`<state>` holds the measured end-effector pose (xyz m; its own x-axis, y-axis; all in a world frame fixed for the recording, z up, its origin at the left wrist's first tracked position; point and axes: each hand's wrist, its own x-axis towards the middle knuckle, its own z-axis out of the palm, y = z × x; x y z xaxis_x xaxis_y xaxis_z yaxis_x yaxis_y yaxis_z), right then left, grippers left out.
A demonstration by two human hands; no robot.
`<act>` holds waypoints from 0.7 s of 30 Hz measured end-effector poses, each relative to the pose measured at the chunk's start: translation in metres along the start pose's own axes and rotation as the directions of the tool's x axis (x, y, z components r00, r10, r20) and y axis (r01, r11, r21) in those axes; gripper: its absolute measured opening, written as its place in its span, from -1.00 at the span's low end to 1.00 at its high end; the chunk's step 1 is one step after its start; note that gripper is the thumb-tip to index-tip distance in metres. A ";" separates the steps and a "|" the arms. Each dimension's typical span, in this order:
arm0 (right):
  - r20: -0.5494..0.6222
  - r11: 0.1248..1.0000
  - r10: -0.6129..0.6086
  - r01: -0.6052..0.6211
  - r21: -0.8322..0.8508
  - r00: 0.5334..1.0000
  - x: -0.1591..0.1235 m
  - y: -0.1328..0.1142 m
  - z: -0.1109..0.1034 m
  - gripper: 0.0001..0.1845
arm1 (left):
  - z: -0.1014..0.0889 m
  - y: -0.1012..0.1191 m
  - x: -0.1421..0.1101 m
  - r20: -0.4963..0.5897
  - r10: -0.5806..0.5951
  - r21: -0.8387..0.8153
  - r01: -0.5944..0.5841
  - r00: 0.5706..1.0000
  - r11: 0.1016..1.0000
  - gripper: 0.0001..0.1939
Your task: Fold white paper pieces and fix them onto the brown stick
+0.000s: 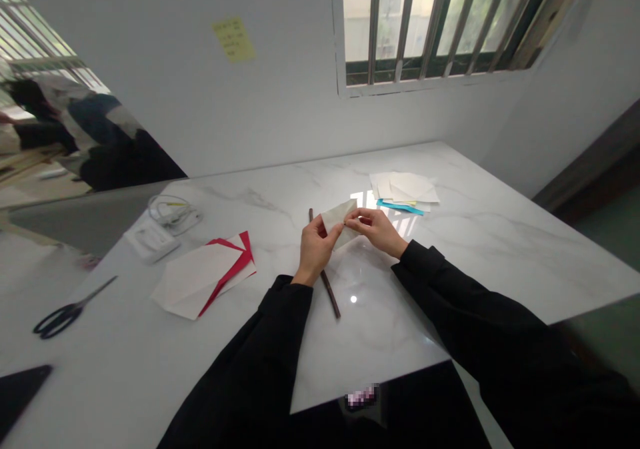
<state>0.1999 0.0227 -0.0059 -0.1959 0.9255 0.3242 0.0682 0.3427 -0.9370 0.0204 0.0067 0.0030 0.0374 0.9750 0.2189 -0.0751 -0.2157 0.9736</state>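
Between my two hands is a small piece of cream paper (340,216), held up above the table. My left hand (316,244) grips its left and lower side, thumb in front and fingers behind. My right hand (374,226) pinches the paper's right edge between thumb and fingertips, close to the left thumb. A thin dark brown stick (330,294) lies on the table under my left hand, partly hidden by it. Behind my right hand sits a loose pile of cream paper pieces (413,188) with a blue strip (400,206) at its front.
Cream and red paper sheets (200,276) lie to the left on the marble-patterned table (400,342). Beyond them are a white power strip (151,241) and coiled cable (173,212). Black-handled scissors (63,319) rest far left. Another person (95,122) is at the upper left.
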 end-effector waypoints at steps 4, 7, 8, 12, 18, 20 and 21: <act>-0.034 1.000 0.015 -0.014 0.013 0.999 -0.002 -0.001 0.003 -0.61 | 0.000 0.002 0.000 0.029 -0.003 -0.011 0.003 1.000 1.000 -0.51; -0.071 1.000 0.018 -0.018 -0.001 0.997 -0.003 -0.001 0.004 -0.63 | 0.000 0.001 -0.001 0.030 0.003 -0.005 -0.003 1.000 1.000 -0.50; -0.088 1.000 0.017 -0.017 0.003 0.996 -0.003 -0.001 0.005 -0.64 | 0.000 0.001 -0.001 0.028 0.005 -0.001 -0.005 1.000 1.000 -0.50; -0.153 0.996 0.006 0.007 0.084 0.988 -0.004 -0.002 0.009 -0.60 | 0.000 0.001 -0.001 0.022 0.016 0.000 -0.016 1.000 1.000 -0.50; -0.175 0.976 0.051 -0.012 0.218 0.983 -0.008 -0.008 0.014 -0.39 | 0.002 0.003 -0.002 0.000 0.031 0.003 -0.031 1.000 1.000 -0.50; -0.180 0.970 0.055 -0.010 0.243 0.982 -0.008 -0.009 0.015 -0.31 | 0.002 0.004 -0.003 -0.004 0.037 -0.002 -0.037 0.999 0.999 -0.51; -0.175 0.968 0.055 -0.010 0.249 0.983 -0.009 -0.009 0.015 -0.27 | 0.002 0.004 -0.003 -0.006 0.040 -0.007 -0.040 0.999 0.999 -0.51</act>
<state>0.1863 0.0094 -0.0025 -0.0180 0.9568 0.2900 -0.1757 0.2825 -0.9430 0.0223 0.0026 0.0066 0.0281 0.9659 0.2574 -0.0833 -0.2544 0.9635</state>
